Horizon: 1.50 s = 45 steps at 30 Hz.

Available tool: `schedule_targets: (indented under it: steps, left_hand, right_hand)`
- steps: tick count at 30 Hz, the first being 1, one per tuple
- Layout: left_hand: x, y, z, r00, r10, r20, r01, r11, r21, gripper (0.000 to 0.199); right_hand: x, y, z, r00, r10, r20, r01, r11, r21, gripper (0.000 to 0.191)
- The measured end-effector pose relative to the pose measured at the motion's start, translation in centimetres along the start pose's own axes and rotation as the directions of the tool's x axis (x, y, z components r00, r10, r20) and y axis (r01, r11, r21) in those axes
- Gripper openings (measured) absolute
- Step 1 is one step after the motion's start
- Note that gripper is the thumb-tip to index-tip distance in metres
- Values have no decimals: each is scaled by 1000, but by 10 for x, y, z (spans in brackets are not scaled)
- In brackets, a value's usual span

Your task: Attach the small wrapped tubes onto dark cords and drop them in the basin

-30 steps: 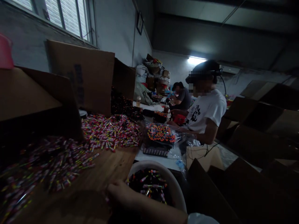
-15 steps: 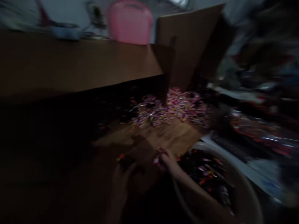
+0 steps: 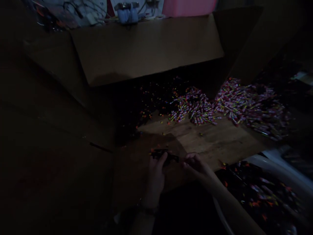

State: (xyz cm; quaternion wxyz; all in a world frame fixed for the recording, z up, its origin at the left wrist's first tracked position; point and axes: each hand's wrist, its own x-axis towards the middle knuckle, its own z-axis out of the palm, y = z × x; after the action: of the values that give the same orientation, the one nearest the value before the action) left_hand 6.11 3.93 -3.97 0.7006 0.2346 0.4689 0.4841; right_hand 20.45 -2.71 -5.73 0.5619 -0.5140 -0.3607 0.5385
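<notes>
One bare left hand (image 3: 156, 172) is clamped around a small black piece, probably plastic, with slender, irregular parts and an orange tip (image 3: 173, 158), the thumb pressed over its top. That grip leaves the piece's right end free, facing the other hand, seemingly so both hands can get at it. The bare right hand (image 3: 198, 167) is just beside it, apart from the piece, its thumb and fingers bent close together; whether something small is pinched between them I cannot tell in this dim light. Both hands are above the near part of a brown wooden tabletop (image 3: 212, 138).

On the far side, a large brown cardboard box (image 3: 153, 49) opens toward the person, perhaps so that its contents lie within reach: a dark heap of small black pieces flecked with orange and yellow (image 3: 156, 94). To the right of these spreads a loose pile of slim pink-and-white tubes with yellowish ends (image 3: 236, 102), leaving bare wood between pile and hands, which likely gives room to work. At near right, beside the right forearm, a pale round tub (image 3: 271, 164) holds black and orange pieces mixed with similar tubes, close enough, it seems, for a short reach.
</notes>
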Motion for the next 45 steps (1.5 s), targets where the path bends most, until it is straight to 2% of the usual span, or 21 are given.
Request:
schedule_targets:
  steps: [3, 6, 11, 20, 26, 30, 33, 37, 41, 45]
  left_hand:
    - [-3, 5, 3, 1000, 6, 25, -6, 1000, -9, 43]
    - [-6, 8, 5, 999, 23, 44, -23, 1000, -8, 43]
    - [-10, 9, 8, 998, 42, 48, -42, 999, -6, 41]
    - [-21, 15, 8, 988, 150, 23, -151, 987, 50, 33]
    - [-24, 15, 4, 986, 167, 23, -169, 981, 92, 31]
    - [-28, 16, 3, 992, 123, 20, -124, 990, 72, 29]
    - [-28, 16, 3, 992, 123, 22, -124, 990, 71, 29]
    - [-26, 15, 1, 989, 148, -31, -145, 986, 82, 34]
    - [-26, 11, -1, 989, 133, -66, -129, 990, 55, 35]
    - [-27, 9, -1, 987, 130, -99, -126, 991, 41, 39]
  right_hand:
    - [-2, -3, 2, 998, -43, 51, 50, 987, -150, 26]
    - [-3, -8, 4, 991, -118, 59, 130, 948, -291, 18]
    - [-4, -8, 6, 973, -214, 92, 233, 876, -423, 12]
    - [-9, -4, 8, 957, -280, 77, 283, 843, -457, 27]
    - [-10, -10, 4, 942, -282, 179, 334, 828, -451, 33]
    - [-11, -12, 7, 943, -238, 232, 321, 833, -451, 39]
    - [-9, -14, 7, 930, -289, 228, 367, 777, -512, 35]
    - [-8, -16, 3, 898, -371, 235, 438, 711, -551, 29]
    - [-10, -10, 3, 946, -246, 211, 323, 773, -547, 43]
    - [-11, -7, 6, 953, -199, 227, 292, 799, -525, 47]
